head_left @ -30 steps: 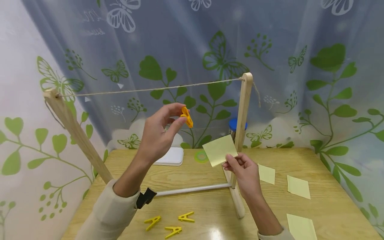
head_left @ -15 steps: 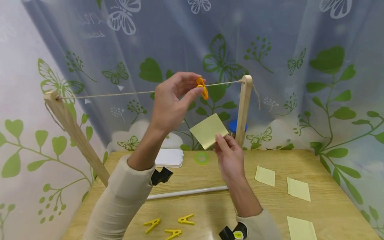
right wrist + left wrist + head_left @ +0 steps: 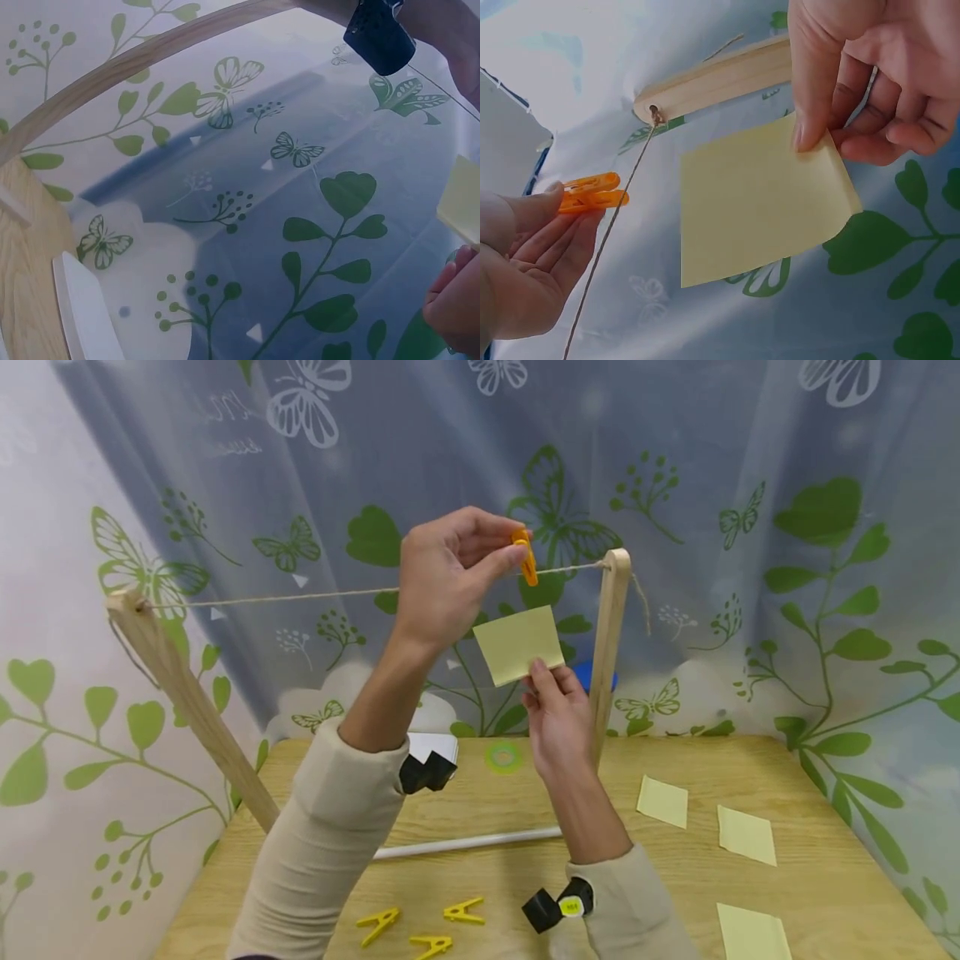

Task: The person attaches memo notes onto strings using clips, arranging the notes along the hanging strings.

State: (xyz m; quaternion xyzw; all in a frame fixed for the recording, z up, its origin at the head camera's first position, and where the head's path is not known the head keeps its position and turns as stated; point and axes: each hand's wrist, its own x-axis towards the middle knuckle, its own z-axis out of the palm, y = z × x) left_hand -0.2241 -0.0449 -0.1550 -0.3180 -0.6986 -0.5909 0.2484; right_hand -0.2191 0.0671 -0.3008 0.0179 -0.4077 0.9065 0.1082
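Note:
My left hand (image 3: 450, 577) pinches an orange clothespin (image 3: 527, 557) by its handles, up at the string (image 3: 322, 595) near the right post. In the left wrist view the tip of the clothespin (image 3: 592, 193) overlaps the string (image 3: 619, 206). Below the string, my right hand (image 3: 562, 718) holds a yellow sticky note (image 3: 517, 643) by its lower edge between thumb and fingers. The note (image 3: 761, 206) hangs apart from the clothespin in the left wrist view. At the right edge of the right wrist view show part of the right hand (image 3: 457, 300) and a corner of the note (image 3: 461, 199).
Two wooden posts, left (image 3: 198, 718) and right (image 3: 611, 635), carry the string, with a white bar (image 3: 472, 842) low between them. Three yellow clothespins, one here (image 3: 465, 910), lie in front. Sticky notes (image 3: 746, 835) lie at right. Behind are a white case (image 3: 442, 745), green ring (image 3: 503, 757) and blue lid (image 3: 592, 677).
My left hand has risen and moved right, bringing the orange clothespin up to the string. My right hand has lifted the sticky note up and slightly left, turning it more level.

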